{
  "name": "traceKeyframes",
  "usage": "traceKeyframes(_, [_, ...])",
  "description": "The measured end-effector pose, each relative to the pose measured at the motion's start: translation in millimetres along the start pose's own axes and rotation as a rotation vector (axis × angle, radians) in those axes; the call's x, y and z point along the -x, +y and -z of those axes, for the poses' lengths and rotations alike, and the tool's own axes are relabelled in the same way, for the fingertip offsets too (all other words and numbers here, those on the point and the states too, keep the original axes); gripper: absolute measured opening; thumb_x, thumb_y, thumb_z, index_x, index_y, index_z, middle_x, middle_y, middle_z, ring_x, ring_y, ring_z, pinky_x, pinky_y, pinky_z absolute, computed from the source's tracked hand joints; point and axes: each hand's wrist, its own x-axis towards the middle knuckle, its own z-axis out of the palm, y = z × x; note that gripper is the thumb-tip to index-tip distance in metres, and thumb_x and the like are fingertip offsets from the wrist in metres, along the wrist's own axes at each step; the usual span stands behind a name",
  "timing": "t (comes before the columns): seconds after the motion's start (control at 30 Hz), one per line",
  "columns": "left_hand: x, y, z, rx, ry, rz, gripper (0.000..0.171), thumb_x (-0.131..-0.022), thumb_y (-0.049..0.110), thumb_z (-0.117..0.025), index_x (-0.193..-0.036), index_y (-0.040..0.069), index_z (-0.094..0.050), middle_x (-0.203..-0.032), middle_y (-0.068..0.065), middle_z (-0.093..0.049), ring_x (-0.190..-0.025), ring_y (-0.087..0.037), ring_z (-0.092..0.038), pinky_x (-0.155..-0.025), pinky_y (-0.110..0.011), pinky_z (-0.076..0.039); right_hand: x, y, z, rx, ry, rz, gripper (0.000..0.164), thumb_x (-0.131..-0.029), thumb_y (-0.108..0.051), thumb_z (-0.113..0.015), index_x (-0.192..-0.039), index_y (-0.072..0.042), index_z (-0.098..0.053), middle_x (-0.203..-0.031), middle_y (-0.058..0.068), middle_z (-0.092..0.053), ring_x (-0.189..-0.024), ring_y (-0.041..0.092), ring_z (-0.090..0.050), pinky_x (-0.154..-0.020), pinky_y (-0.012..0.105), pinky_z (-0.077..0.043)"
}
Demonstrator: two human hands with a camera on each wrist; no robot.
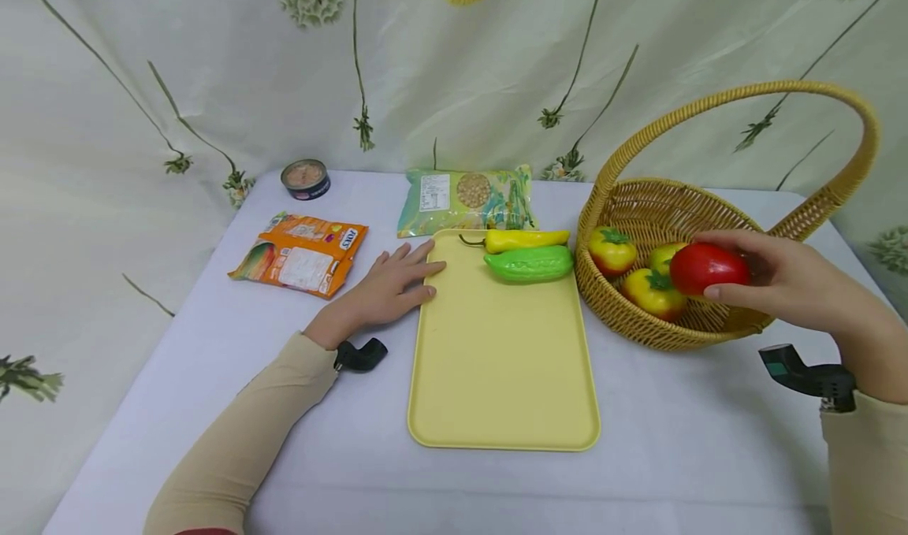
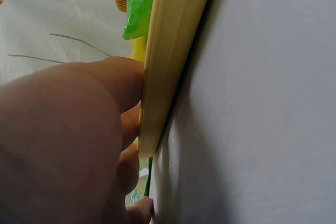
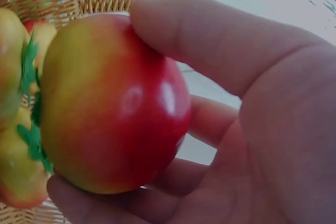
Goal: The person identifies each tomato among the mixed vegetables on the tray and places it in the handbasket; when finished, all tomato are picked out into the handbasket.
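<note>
In my right hand (image 1: 787,279) is a shiny red-and-yellow toy tomato (image 3: 113,103), gripped between thumb and curled fingers over the wicker basket (image 1: 631,326). Several similar tomatoes with green leafy tops, one of them a yellow tomato (image 1: 654,295), lie inside the basket. My left hand (image 1: 386,284) touches the upper left edge of the pale yellow tray (image 1: 500,354), its fingers spread out. At the tray's far end, a long yellow pepper (image 1: 525,240) lies behind a bumpy green bitter melon (image 1: 530,264).
An orange snack bag (image 1: 301,253) lies left of my left hand, with a small round can (image 1: 305,179) behind it. Behind the tray lies a green bag of beans (image 1: 468,200). The basket's tall arched handle (image 1: 738,94) rises above my right hand.
</note>
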Motion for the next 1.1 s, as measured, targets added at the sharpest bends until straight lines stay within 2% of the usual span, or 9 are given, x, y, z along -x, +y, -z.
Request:
traceKeyframes(0.27, [-0.9, 0.3, 1.5, -0.002, 0.001, 0.001, 0.052, -0.105, 0.035, -0.051, -0.155, 0.018, -0.046, -0.173, -0.006, -0.015, -0.159, -0.044, -0.006, -0.126, -0.066, 0.002, -1, 12, 5, 0.034, -0.042, 0.000, 0.064, -0.088, -0.008, -0.078, -0.145, -0.001, -0.049, -0.129, 0.033, -0.058, -0.109, 0.048, -0.056, -0.064, 0.015, -0.051])
traceKeyframes(0.5, [0.7, 1.6, 2.7, -0.002, 0.000, 0.001, 0.052, -0.105, 0.035, -0.052, -0.154, 0.018, -0.047, -0.173, -0.007, -0.016, -0.159, -0.045, -0.006, -0.126, -0.067, 0.001, -1, 22, 6, 0.048, -0.110, -0.047, 0.067, -0.088, -0.013, -0.079, -0.146, -0.001, -0.048, -0.132, 0.034, -0.055, -0.113, 0.049, -0.054, -0.066, 0.021, -0.055])
traceKeyframes(0.77, [2.0, 3.2, 2.3, 0.009, -0.003, 0.002, 0.053, -0.105, 0.034, -0.052, -0.154, 0.017, -0.047, -0.173, -0.008, -0.016, -0.159, -0.045, -0.005, -0.126, -0.067, 0.002, -4, 29, 2, 0.018, -0.154, -0.021, 0.063, -0.086, -0.010, -0.080, -0.141, -0.003, -0.051, -0.133, 0.031, -0.056, -0.113, 0.046, -0.054, -0.068, 0.022, -0.055])
traceKeyframes(1.1, [2.7, 2.4, 1.5, 0.006, 0.005, -0.002, 0.052, -0.105, 0.034, -0.053, -0.154, 0.017, -0.047, -0.173, -0.009, -0.016, -0.158, -0.046, -0.007, -0.125, -0.067, 0.001, -7, 30, -3, 0.009, -0.187, -0.019, 0.061, -0.085, -0.014, -0.081, -0.139, -0.004, -0.054, -0.134, 0.029, -0.055, -0.113, 0.046, -0.055, -0.072, 0.045, -0.063])
